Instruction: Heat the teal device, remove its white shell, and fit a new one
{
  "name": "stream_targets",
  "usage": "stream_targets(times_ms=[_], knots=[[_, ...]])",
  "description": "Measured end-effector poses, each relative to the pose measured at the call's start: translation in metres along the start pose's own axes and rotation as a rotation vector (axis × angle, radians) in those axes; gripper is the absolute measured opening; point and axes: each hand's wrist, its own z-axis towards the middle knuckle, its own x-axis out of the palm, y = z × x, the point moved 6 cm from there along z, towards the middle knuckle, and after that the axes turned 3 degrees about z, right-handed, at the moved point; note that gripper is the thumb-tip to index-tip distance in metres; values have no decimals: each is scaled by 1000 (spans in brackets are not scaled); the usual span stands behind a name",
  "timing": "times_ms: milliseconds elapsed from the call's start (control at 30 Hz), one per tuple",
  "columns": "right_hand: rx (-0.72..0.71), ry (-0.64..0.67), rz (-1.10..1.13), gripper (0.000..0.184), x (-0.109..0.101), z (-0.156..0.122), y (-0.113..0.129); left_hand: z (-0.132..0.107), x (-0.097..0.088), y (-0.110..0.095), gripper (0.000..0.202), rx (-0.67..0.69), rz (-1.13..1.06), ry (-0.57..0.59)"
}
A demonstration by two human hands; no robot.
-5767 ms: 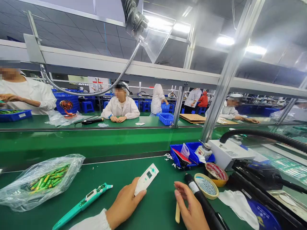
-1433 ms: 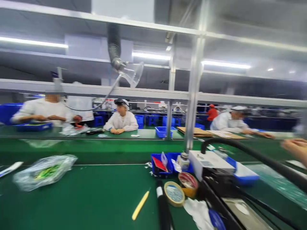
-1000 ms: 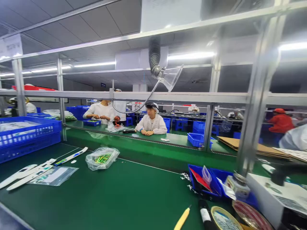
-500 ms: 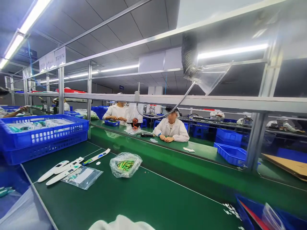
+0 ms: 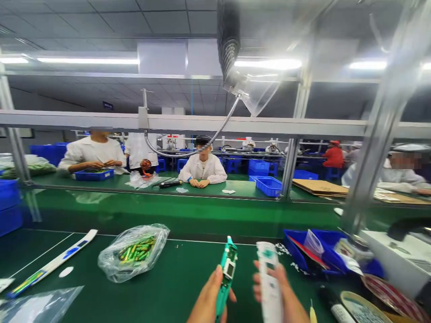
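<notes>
My left hand is closed around a teal device half with a small screen, held upright above the green table. My right hand grips a white device cover, also upright, just to the right of the teal part. The two parts stand side by side, a small gap between them. Both hands are at the bottom edge of the view, partly cut off.
A clear bag of green parts lies left of my hands. A long white strip-like device lies at far left. A blue bin, a tape roll and a white machine stand at right. Co-workers sit across the conveyor.
The view swung left to a blue crate of parts, then back to centre. My hands, out of view before, now hold a teal part and a white cover.
</notes>
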Motion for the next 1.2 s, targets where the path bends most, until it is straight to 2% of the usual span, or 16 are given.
stream_targets(times_ms=[133, 200, 267, 500, 733, 833, 933, 1000, 1100, 1200], knots=[[72, 116, 137, 54, 37, 17, -14, 2, -26, 2, 82, 129, 13, -130], [74, 175, 146, 58, 52, 16, -21, 2, -30, -1, 79, 161, 12, -138], [25, 181, 77, 56, 58, 13, -24, 1, -29, -2, 77, 159, 5, -107], [-73, 157, -91, 55, 49, 7, -24, 0, -20, 1, 75, 171, 41, -68], [9, 228, -31, 53, 53, 6, -32, -6, -19, -1, 70, 204, 151, -6], [-49, 247, -131, 44, 51, 4, -22, -7, -16, -3, 71, 247, 261, 25], [-103, 245, -206, 39, 47, 8, -7, -8, -16, -3, 63, 253, 371, 19], [-107, 158, -129, 43, 38, 13, 5, -9, -12, -3, 57, 269, 426, 53], [35, 56, 166, 48, 31, 17, 7, -17, 3, -4, 53, 319, 508, 174], [157, 24, 397, 48, 34, 16, 1, -24, 13, -2, 57, 240, 640, 219]])
